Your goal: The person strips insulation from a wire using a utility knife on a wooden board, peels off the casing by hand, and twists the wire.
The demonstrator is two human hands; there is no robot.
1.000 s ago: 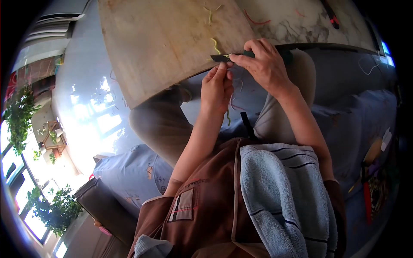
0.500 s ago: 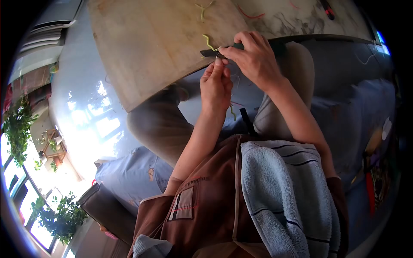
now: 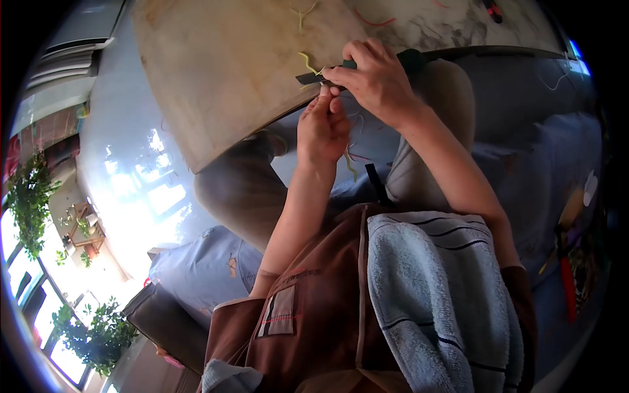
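Note:
My right hand (image 3: 380, 82) is closed around a knife with a dark flat blade (image 3: 308, 78) and a dark green handle (image 3: 411, 61). The blade points left over the near edge of the board. A short yellow-green wire (image 3: 305, 61) sticks up beyond the blade, crossing under my right thumb. Just below the blade, my left hand (image 3: 323, 131) is closed in a pinch, its thumb tip at the wire. A similar yellow-green strand (image 3: 351, 169) hangs beneath my left hand; whether it is the same piece is hidden by the fingers.
The worn wooden board (image 3: 216, 72) lies over my knees. On it is another yellow-green wire piece (image 3: 301, 16); a red wire (image 3: 375, 21) and a red-and-black tool (image 3: 493, 10) lie on the marbled surface to the right. A light-blue towel (image 3: 426, 275) drapes over my apron.
Both hands and the knife have shifted slightly left in view, along with the board and wires. The blade and the left-hand pinch remain close together at the wire.

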